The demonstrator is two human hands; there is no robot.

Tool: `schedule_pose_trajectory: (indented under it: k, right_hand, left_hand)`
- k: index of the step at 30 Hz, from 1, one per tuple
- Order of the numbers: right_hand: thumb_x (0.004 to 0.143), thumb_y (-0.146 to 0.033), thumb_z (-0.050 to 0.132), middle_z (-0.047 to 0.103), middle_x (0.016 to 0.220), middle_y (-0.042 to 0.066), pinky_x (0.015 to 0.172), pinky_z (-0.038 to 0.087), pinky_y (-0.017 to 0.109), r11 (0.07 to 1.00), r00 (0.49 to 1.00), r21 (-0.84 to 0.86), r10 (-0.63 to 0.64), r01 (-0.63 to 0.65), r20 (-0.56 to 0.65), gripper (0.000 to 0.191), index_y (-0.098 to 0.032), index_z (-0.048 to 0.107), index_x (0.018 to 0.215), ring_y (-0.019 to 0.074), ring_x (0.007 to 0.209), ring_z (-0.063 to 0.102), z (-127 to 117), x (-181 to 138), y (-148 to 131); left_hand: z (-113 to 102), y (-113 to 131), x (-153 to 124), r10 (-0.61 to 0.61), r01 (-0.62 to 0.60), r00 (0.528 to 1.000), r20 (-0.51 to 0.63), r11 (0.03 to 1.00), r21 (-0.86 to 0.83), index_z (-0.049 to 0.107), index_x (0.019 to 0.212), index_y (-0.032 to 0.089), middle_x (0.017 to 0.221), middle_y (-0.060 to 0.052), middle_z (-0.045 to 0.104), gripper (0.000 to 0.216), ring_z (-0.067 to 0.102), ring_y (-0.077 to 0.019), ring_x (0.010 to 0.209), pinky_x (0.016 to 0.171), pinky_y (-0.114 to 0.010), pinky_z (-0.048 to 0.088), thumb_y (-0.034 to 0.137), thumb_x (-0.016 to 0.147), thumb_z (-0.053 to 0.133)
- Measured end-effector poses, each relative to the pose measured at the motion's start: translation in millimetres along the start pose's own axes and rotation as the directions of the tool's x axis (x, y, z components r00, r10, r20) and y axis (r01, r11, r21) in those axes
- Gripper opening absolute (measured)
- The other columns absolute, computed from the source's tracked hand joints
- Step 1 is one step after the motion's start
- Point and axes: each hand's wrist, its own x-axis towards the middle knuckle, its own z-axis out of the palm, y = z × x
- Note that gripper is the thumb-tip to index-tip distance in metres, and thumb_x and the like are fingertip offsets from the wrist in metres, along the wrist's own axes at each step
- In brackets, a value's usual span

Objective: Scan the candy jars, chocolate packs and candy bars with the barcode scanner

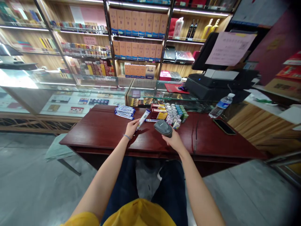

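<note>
My left hand [132,126] is closed on one end of a slim blue-and-white packet [144,118], which is held tilted above the desk. A barcode scanner [162,127] is gripped in my right hand [173,138], its dark grey head pointing toward the packet. Beyond my left hand lies a stack of similar blue-and-white packets [124,111]. One more packet [151,120] rests flat between my hands. Behind the scanner stand red-and-yellow packs [158,111] and rows of small wrapped bottles or rolls [173,113], too small to name surely.
The dark red desk [103,131] meets a glass display counter [94,94]. At its right are a water bottle [221,105], a phone [224,126] and a dark cable [195,135]. A monitor [205,51] stands behind. A stool [60,147] is at left.
</note>
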Motion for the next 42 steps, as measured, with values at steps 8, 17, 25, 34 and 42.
schedule_pose_trajectory:
  k: [8, 17, 25, 34, 42]
  right_hand:
    - [0.074, -0.033, 0.069, 0.073, 0.078, 0.001, 0.053, 0.053, 0.028, 0.999, 0.997, -0.04, -0.034, 0.032, -0.073, 0.061, -0.021, 0.057, 0.133, 0.0186, 0.059, 0.066, -20.0, 2.2, 0.3]
    - [0.076, -0.034, 0.066, 0.063, 0.058, -0.006, 0.044, 0.047, 0.026, 0.999, 0.993, -0.01, 0.03, -0.032, -0.112, 0.057, -0.022, 0.058, 0.13, 0.0151, 0.043, 0.055, -52.1, -7.3, 16.0]
    - [0.076, -0.035, 0.067, 0.066, 0.062, -0.004, 0.049, 0.049, 0.026, 0.999, 0.987, -0.031, -0.013, 0.008, -0.157, 0.051, -0.021, 0.06, 0.124, 0.016, 0.049, 0.06, -59.0, -13.7, 33.3]
    - [0.074, -0.032, 0.067, 0.074, 0.084, 0.002, 0.071, 0.056, 0.033, 0.986, 0.977, -0.154, -0.093, 0.064, -0.189, 0.048, -0.022, 0.062, 0.121, 0.0233, 0.082, 0.072, -56.6, -14.3, 32.1]
    - [0.076, -0.034, 0.067, 0.077, 0.09, 0.004, 0.067, 0.05, 0.029, 0.884, 0.98, -0.467, -0.073, -0.022, -0.185, 0.045, -0.026, 0.059, 0.12, 0.0269, 0.086, 0.073, -62.2, -12.4, 15.4]
  left_hand:
    - [6.0, -4.6, 1.7, 0.122, -0.122, 0.992, 0.016, 0.964, 0.235, 0.068, 0.125, 0.019, 0.117, -0.008, 0.074, 0.041, 0.069, -0.0233, 0.104, 0.094, -0.036, 0.054, 0.033, 0.087, 0.065]
    - [47.6, -1.3, 7.8, 0.383, -0.383, 0.908, 0.169, 0.599, 0.703, 0.071, 0.108, 0.021, 0.108, -0.007, 0.073, 0.026, 0.064, -0.0241, 0.106, 0.097, -0.037, 0.049, 0.012, 0.09, 0.054]
    - [89.3, -0.8, 20.2, 0.403, -0.448, 0.87, 0.283, 0.411, 0.794, 0.069, 0.093, 0.021, 0.098, -0.008, 0.07, 0.019, 0.059, -0.0249, 0.098, 0.09, -0.037, 0.047, 0.013, 0.092, 0.052]
    - [91.5, -1.9, 22.6, 0.315, -0.319, 0.924, 0.215, 0.329, 0.889, 0.066, 0.099, 0.021, 0.103, -0.01, 0.063, 0.017, 0.055, -0.0258, 0.1, 0.089, -0.037, 0.044, 0.016, 0.093, 0.051]
    - [93.1, -4.1, 21.5, 0.177, -0.381, 0.923, 0.342, 0.29, 0.878, 0.071, 0.099, 0.019, 0.104, -0.014, 0.064, 0.021, 0.057, -0.0297, 0.101, 0.083, -0.041, 0.045, 0.028, 0.096, 0.052]
